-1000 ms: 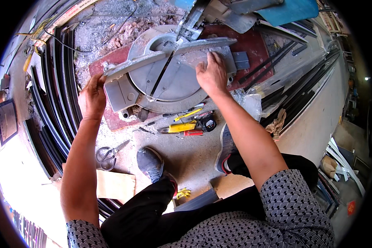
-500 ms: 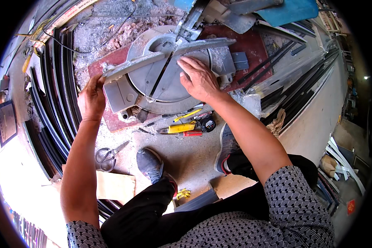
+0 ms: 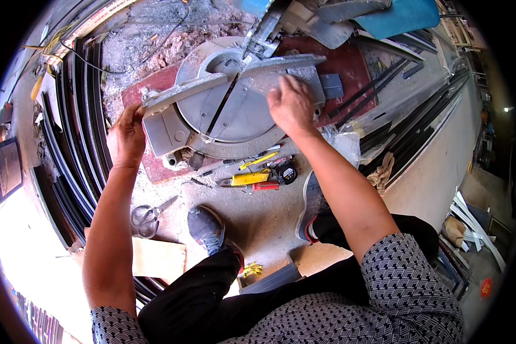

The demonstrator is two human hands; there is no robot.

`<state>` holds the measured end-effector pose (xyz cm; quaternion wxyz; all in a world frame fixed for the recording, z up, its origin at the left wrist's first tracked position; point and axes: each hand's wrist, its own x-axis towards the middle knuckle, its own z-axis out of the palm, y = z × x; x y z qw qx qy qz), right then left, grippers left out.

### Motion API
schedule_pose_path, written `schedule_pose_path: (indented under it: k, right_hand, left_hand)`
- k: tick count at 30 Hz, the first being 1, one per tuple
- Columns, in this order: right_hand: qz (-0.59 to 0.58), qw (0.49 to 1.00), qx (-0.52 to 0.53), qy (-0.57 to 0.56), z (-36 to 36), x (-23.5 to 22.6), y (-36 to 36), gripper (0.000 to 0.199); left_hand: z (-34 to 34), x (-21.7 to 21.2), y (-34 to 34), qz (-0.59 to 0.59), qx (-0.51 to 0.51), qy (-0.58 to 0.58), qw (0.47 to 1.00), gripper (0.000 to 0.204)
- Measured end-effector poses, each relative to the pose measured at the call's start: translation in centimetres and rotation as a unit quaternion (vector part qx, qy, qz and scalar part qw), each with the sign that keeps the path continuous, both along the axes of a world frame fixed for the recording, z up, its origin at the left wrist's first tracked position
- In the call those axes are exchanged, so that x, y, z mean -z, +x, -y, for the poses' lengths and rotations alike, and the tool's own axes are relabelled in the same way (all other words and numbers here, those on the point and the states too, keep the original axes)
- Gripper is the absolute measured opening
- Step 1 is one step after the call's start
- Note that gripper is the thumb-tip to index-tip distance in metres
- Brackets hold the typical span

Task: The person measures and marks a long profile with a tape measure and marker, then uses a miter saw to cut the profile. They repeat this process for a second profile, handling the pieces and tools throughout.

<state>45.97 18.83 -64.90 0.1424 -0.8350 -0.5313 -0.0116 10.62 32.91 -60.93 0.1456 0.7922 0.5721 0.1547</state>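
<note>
Lately, in the head view, the right hand (image 3: 292, 106) was what had changed: half a second earlier its fingers lay near the slot (image 3: 222, 108) in the middle of the saw (image 3: 252, 117), and now they were back toward the saw's right wing, upper centre-right of the frame, about where they had been a second before. It held nothing; the palm faced down, the fingers were loosely bent and a little blurred, the thumb stood apart, and how firmly the tips pressed could not be told. The left hand (image 3: 126, 137), left of centre, had kept its place, thumb and fingers seemingly pinching the outer end of the left fence (image 3: 186, 92). The saw itself sat in the upper middle of the frame on a red board (image 3: 355, 77), with no visible change. That back-and-forth suggested the right hand was working over the table's surface while the left steadied the saw, though this was only a judgement. Below the saw, near the frame's centre, the yellow-handled tool (image 3: 251, 178) and tape measure (image 3: 286, 172) lay where they had been, as did the scissors (image 3: 146, 221) lower left, so the work seemed confined to the saw.
</note>
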Motion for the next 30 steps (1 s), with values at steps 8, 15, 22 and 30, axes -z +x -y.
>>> schedule_pose_path:
  k: [8, 15, 22, 30]
  right_hand:
    - [-0.008, 0.999, -0.003, 0.050, -0.7, 0.0, 1.8, 0.039]
    - [-0.179, 0.979, 0.084, 0.057, -3.0, 1.5, 3.2, 0.025]
    - [-0.271, 0.957, 0.096, 0.046, -3.6, 1.1, 3.7, 0.018]
    - [-0.271, 0.956, 0.102, 0.039, -3.8, 0.3, 3.7, 0.013]
  left_hand:
    - [0.0, 0.6, -0.6, 0.009, 0.002, 0.019, 1.000, 0.027]
    - [0.0, 0.5, -0.4, 0.019, 0.000, 0.014, 1.000, 0.028]
    - [-0.1, 0.7, -0.7, 0.014, 0.006, 0.021, 1.000, 0.028]
    - [-0.1, 1.0, -0.7, 0.012, 0.003, 0.027, 1.000, 0.028]
